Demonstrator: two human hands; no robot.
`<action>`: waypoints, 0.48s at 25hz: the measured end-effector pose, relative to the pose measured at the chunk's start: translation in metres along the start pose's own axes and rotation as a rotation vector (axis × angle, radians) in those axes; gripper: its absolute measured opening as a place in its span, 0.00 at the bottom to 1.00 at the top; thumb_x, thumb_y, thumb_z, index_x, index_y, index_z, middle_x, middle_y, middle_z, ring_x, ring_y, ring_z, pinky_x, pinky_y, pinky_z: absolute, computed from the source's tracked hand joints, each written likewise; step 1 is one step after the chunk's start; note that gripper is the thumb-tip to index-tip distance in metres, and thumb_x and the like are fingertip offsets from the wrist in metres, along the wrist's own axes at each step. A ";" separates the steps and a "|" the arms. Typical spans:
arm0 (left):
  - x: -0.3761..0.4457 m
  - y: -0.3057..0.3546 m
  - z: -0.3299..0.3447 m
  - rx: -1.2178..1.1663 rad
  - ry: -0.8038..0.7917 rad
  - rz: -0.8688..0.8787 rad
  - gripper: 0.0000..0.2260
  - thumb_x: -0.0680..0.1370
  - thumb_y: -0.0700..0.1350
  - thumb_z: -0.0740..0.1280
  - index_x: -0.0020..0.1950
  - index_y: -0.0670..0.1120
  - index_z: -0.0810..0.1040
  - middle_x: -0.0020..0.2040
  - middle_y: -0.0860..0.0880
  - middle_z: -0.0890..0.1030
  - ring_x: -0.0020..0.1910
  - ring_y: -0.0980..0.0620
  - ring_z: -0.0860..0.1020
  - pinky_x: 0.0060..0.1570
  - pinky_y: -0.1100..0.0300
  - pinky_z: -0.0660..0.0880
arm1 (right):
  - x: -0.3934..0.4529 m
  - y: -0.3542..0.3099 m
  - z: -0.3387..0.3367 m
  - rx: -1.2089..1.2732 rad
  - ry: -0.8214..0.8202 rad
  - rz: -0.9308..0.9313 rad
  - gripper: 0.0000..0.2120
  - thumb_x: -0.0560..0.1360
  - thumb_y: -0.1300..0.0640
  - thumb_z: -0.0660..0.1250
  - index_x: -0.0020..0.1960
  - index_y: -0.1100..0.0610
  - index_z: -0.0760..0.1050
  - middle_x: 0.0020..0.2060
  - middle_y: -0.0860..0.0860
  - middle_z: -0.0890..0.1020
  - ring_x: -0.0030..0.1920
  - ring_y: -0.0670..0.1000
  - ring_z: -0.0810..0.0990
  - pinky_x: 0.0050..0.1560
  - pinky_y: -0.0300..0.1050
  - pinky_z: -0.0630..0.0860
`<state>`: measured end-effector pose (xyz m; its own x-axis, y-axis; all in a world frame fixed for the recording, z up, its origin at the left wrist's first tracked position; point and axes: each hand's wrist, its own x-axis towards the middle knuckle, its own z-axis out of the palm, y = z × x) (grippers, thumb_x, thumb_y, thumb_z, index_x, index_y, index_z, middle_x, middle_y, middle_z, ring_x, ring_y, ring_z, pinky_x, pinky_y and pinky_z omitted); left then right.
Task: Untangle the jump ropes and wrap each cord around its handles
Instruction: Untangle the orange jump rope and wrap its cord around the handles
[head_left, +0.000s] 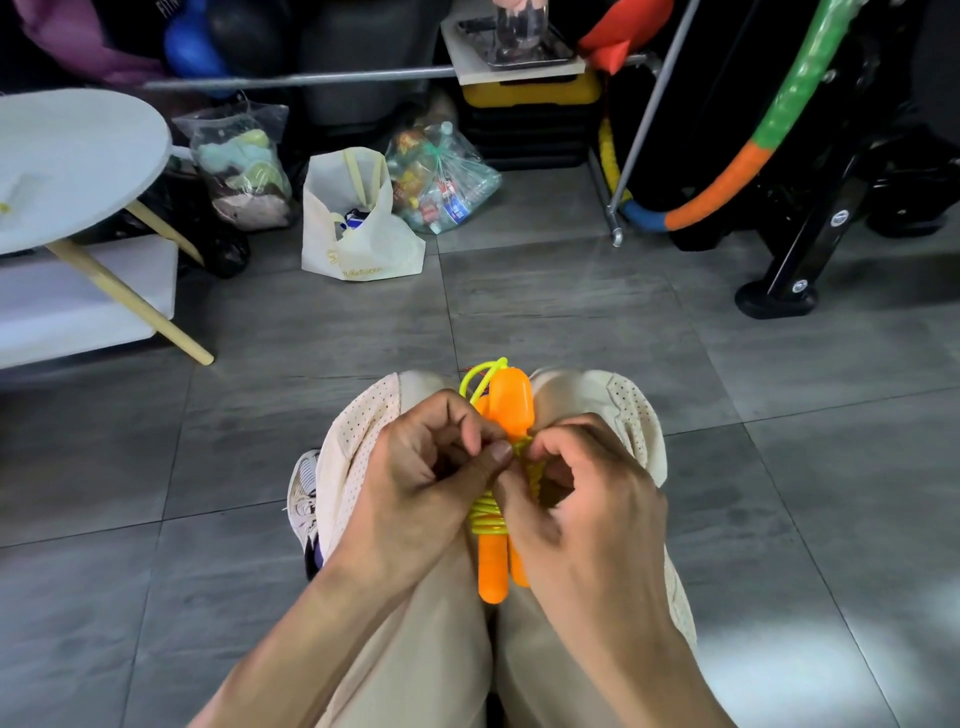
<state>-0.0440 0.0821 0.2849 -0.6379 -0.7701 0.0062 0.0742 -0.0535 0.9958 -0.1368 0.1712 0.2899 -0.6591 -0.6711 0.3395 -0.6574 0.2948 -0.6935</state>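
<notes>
Fingers of both hands hide the middle of the bundle, so where the pair of orange plastic jump-rope handles (492, 564) meets the coils cannot be made out. The two handles lie side by side, their long axis running up and down the frame: their narrow ends point toward the bottom edge, while the broader upper part rises above the knuckles toward the top. The thin yellow-green cord (487, 514) is wound crosswise around them in several turns at the centre of the frame, and a loop of it sticks out at the upper end, where a thin red strand also seems to show, too small to identify. The bundle sits low in the centre of the frame, over the person's knees in beige trousers (431, 649).

The left hand (415, 483) has its fingers curled, thumb and forefinger pinching the cord at the handles. The right hand (576, 499) is likewise curled, its fingertips nipping the cord just beside the left thumb.

A white shoe (304, 499) is half hidden behind the left knee. On the grey tiled floor (779, 415), at upper centre, stand a white carrier bag (358, 218) and clear plastic bags, and a white round table (72, 161) is cut off at the upper left edge.
</notes>
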 end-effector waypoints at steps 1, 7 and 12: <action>0.000 -0.001 0.000 0.013 -0.004 0.006 0.14 0.71 0.34 0.68 0.35 0.53 0.73 0.37 0.48 0.81 0.36 0.52 0.78 0.40 0.59 0.76 | 0.001 -0.001 0.000 -0.024 -0.007 0.010 0.08 0.68 0.50 0.69 0.37 0.53 0.72 0.34 0.46 0.76 0.34 0.50 0.76 0.33 0.48 0.72; -0.006 0.000 0.003 0.195 0.081 0.095 0.11 0.69 0.36 0.68 0.40 0.53 0.77 0.43 0.50 0.84 0.37 0.46 0.79 0.36 0.62 0.76 | 0.013 0.002 -0.002 -0.116 -0.109 0.019 0.08 0.68 0.52 0.65 0.36 0.54 0.68 0.26 0.47 0.72 0.28 0.50 0.68 0.32 0.45 0.63; -0.007 0.003 0.008 0.355 0.103 0.122 0.04 0.69 0.45 0.68 0.43 0.52 0.77 0.39 0.50 0.82 0.36 0.46 0.79 0.36 0.50 0.76 | 0.016 0.007 -0.011 -0.069 -0.262 -0.031 0.06 0.70 0.54 0.61 0.40 0.56 0.69 0.31 0.50 0.75 0.31 0.52 0.71 0.34 0.44 0.63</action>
<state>-0.0455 0.0924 0.2890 -0.5590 -0.8180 0.1356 -0.1368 0.2523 0.9579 -0.1555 0.1698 0.2974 -0.5270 -0.8310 0.1782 -0.7052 0.3105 -0.6374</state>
